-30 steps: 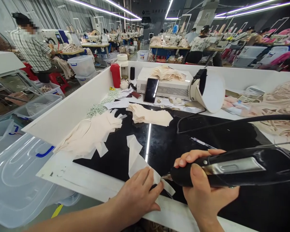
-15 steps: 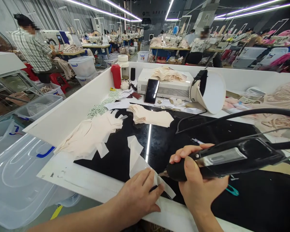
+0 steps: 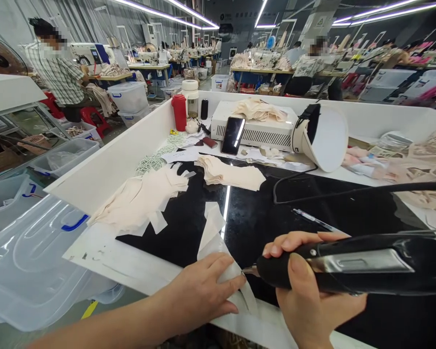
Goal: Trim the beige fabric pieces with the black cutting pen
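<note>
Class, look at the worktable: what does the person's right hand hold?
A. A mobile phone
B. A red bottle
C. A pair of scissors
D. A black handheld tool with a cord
D. The right hand grips a black handheld tool, its metal tip at the pale fabric strip that the left hand presses onto the black tabletop; the red bottle and phone stand far back.

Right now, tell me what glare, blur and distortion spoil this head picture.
Head view: a ceiling light strip mirrors as a bright streak on the glossy black tabletop; wide-angle bending curves the white side wall and stretches the black cutting tool at the right edge; people's faces in the background are pixelated; the left hand, right hand and fabric strip stay sharp.
</note>
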